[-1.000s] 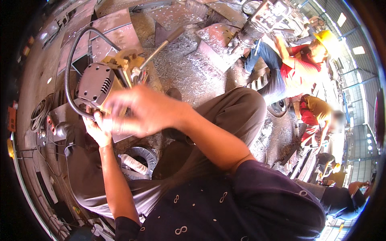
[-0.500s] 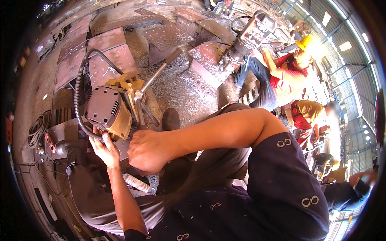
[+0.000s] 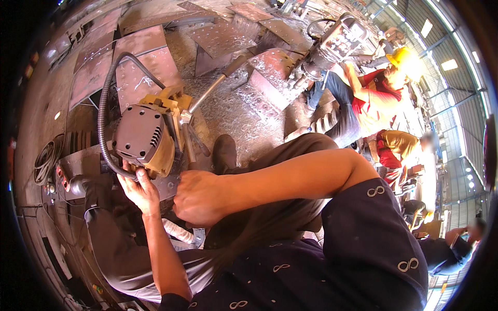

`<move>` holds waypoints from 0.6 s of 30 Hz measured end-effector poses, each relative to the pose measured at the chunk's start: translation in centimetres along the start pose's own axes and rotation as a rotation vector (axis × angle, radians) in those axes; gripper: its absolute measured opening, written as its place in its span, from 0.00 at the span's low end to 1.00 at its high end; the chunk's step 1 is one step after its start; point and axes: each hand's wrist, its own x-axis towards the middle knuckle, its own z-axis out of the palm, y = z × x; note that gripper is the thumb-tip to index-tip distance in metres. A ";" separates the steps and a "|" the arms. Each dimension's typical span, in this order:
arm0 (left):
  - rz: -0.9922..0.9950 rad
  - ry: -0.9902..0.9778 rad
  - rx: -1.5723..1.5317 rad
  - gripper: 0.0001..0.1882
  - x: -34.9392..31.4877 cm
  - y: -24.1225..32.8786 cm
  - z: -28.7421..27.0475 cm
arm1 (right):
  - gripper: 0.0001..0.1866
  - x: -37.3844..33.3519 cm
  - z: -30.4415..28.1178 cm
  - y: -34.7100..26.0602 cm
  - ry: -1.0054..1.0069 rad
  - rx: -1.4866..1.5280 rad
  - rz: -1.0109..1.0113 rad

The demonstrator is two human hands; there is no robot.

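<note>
A magnetic drill with a grey motor cover and yellow body stands over a steel plate in front of me. My left hand is closed around its near lower edge, where the ribbed cable conduit enters. My right hand is a fist at the near end of one spoke of the drill's feed handle; its fingers are mostly hidden from above. Another spoke with a dark grip points away to the upper right. The drill bit is out of sight beneath the body.
Flat steel plates and metal chips cover the floor ahead. A co-worker in a yellow helmet sits at the right beside another drill. Coiled cable and red sockets lie at the left. More people work farther right.
My right fist has moved slightly right and nearer, and more of the spoke shows above it. The feed handle has turned a little. My left hand stays on the drill.
</note>
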 end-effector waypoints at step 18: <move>0.008 0.005 0.024 0.30 0.2 0.4 0.0 | 0.13 0.2 0.0 -0.2 -0.066 0.043 0.032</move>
